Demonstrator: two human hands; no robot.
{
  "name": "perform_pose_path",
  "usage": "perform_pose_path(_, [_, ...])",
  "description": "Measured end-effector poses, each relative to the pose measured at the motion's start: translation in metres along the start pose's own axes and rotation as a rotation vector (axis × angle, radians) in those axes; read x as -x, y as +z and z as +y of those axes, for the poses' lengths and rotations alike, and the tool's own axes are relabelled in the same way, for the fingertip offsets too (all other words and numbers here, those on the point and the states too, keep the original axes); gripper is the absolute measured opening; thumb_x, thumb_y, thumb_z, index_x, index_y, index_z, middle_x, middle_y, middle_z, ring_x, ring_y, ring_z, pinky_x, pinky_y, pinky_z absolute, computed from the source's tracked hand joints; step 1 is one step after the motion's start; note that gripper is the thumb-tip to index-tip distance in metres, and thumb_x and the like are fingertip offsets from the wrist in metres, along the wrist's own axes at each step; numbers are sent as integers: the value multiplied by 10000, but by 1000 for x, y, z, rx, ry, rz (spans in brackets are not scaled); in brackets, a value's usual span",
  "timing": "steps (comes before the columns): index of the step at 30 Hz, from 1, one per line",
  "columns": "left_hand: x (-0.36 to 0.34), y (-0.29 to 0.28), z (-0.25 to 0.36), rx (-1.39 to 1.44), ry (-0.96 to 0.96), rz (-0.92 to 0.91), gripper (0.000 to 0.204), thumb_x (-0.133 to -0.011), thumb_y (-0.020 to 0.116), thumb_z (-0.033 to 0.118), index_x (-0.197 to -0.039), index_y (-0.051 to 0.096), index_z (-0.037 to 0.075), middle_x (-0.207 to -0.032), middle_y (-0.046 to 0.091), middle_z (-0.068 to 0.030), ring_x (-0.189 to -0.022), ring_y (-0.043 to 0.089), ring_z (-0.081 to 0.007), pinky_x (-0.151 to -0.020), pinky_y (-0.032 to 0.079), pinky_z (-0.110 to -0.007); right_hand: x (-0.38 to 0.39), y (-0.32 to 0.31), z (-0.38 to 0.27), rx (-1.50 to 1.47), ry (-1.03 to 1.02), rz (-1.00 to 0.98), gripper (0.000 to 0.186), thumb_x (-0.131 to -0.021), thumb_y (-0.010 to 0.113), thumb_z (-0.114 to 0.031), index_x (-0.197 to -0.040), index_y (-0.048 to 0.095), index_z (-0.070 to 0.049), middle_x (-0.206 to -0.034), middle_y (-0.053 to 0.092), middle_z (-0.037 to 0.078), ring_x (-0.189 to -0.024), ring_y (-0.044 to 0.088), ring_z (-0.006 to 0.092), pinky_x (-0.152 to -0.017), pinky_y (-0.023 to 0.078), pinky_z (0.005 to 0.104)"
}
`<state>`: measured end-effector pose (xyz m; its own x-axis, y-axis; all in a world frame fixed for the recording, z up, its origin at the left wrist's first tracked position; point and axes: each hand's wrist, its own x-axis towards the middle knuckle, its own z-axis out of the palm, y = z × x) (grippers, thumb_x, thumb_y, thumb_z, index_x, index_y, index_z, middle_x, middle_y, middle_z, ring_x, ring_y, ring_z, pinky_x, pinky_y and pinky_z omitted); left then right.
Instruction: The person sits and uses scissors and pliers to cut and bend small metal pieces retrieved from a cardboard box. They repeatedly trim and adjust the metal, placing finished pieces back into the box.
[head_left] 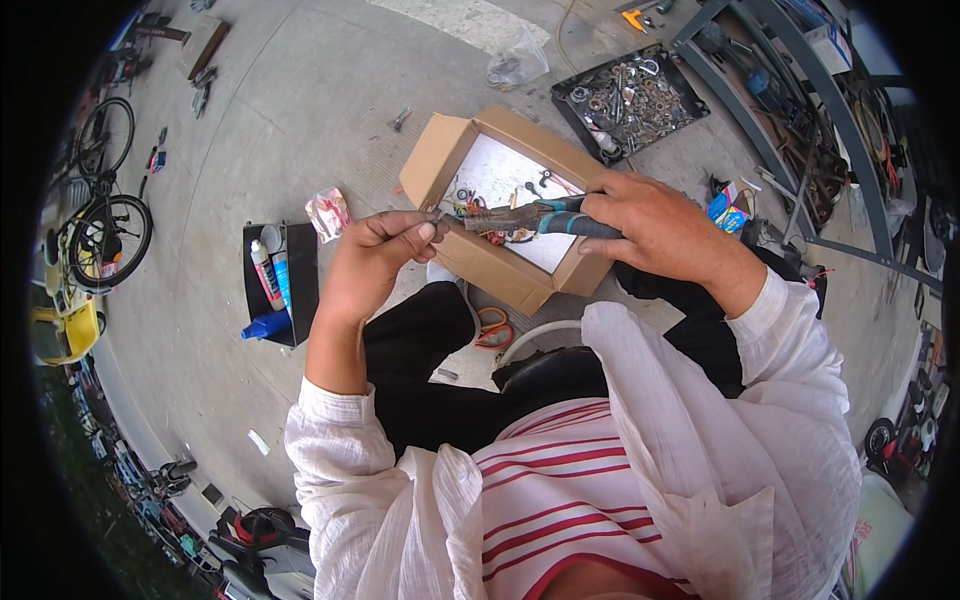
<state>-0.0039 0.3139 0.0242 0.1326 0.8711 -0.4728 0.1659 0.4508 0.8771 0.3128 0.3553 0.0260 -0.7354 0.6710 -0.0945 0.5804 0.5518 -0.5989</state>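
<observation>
My right hand (665,222) is wrapped round the teal-and-black handles of a pair of pliers (515,217), whose jaws point left. Opposite them, my left hand (378,258) pinches a small dark piece, perhaps a wire end, right by the jaw tips. It is too small to tell whether the jaws grip it. Both hands are above an open cardboard box (490,268) with a white bottom. Inside lie small coloured wires and fittings (545,180), partly hidden under the pliers.
A black tray (625,100) of loose hardware lies at the far right, beside a metal rack (835,110). To the left stands a black bin (300,240) with tubes and bottles. Orange-handled scissors (493,328) lie near my legs. Bicycles (105,240) stand far left.
</observation>
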Motion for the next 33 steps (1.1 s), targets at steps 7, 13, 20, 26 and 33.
perform_pose_path(7, [-1,3,-4,-23,-1,-41,173,-891,632,96,-980,693,-39,-837,681,-61,-732,582,-122,-716,477,-265,-3,1,-4,29,-10,0,277,-794,704,-279,-949,608,-71,-968,562,112,-927,568,312,-776,475,422])
perform_pose_path(13, [0,5,-1,-42,-9,-34,174,-893,628,93,-985,691,-41,-820,674,-62,-732,583,-123,-717,477,-262,-4,3,-5,62,-22,23,285,-791,710,-284,-962,610,-78,-959,554,108,-914,578,295,-761,491,410])
perform_pose_path(20, [0,6,-1,-37,-2,-42,180,-896,625,95,-989,690,-45,-821,670,-62,-735,582,-123,-716,481,-265,-4,2,-5,76,-33,30,290,-791,711,-289,-946,604,-69,-954,552,105,-900,581,284,-754,493,402])
perform_pose_path(26, [1,5,-1,-22,-7,-39,186,-900,622,101,-991,689,-47,-831,672,-65,-738,585,-125,-718,483,-264,-5,0,-8,19,15,-16,284,-786,709,-258,-925,569,-53,-971,545,117,-930,557,323,-792,459,431])
perform_pose_path(33, [1,6,2,14,-20,-54,186,-904,612,96,-993,687,-50,-840,676,-67,-734,586,-121,-709,486,-262,-6,0,-7,29,20,-34,277,-801,703,-271,-941,594,-59,-915,562,121,-897,578,313,-753,476,423])
